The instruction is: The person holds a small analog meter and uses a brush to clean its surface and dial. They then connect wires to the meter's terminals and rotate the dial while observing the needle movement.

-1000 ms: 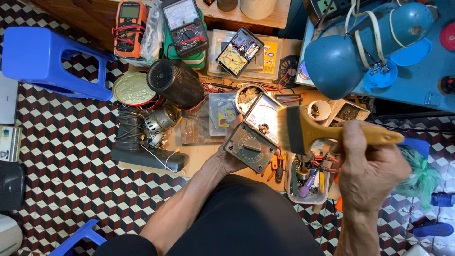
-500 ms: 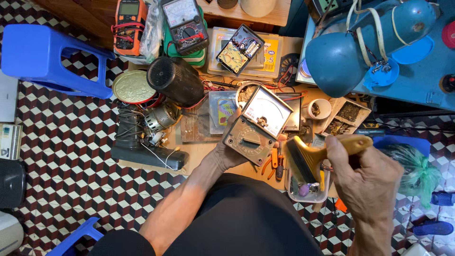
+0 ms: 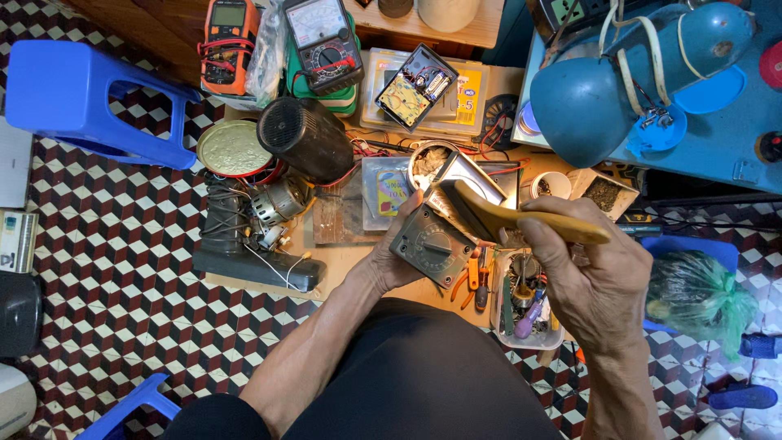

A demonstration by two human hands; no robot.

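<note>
My left hand grips an old grey analog multimeter with a round dial, tilted above a low wooden workboard. My right hand holds a paintbrush by its yellow wooden handle; the bristles lie against the upper face of the meter. Both hands sit close together over the cluttered board, above my dark-clothed lap.
Around the board: a black cylindrical motor, a round tin, a small electric motor, other multimeters, an open meter, a tray of tools, orange-handled pliers, a blue lamp, a blue stool.
The right hand has swung the brush from beside the meter, down toward the tool tray, and back up onto the meter's face. The left hand has kept its hold on the meter.
</note>
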